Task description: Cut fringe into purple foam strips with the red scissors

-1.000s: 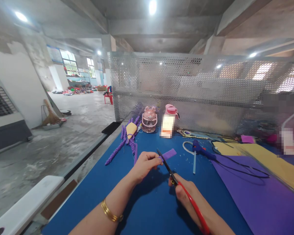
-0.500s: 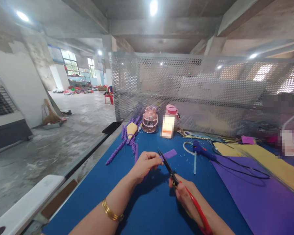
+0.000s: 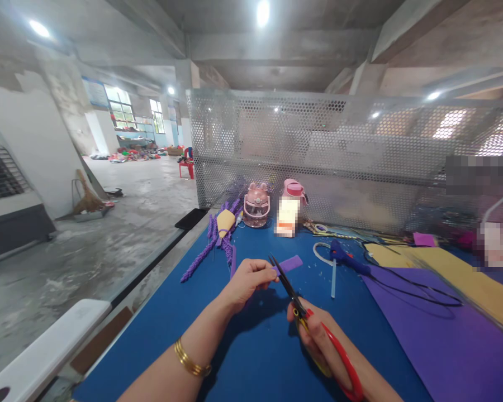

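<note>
Between the thumb and fingers of my left hand (image 3: 254,282) one end of a small purple strip (image 3: 292,263) is pinched; it looks like felt or paper. My right hand (image 3: 318,329) is wrapped round scissors (image 3: 342,357) with red handles and dark blades. Their blades point up and left, and lie across the strip close to my left fingertips. Behind my left hand, a purple braided bundle with a yellow wrap (image 3: 225,223) rests on the blue tabletop (image 3: 171,324).
A glue gun (image 3: 347,259) with a black cord lies to the right, beside a large purple sheet (image 3: 440,329) and yellow sheets (image 3: 465,273). At the back stand a pink bottle (image 3: 257,206) and another pink container (image 3: 293,188), before a perforated metal screen (image 3: 318,145).
The scissor handles have spread a little wider in my right hand, with the blades staying at the strip. My left hand has hardly moved.
</note>
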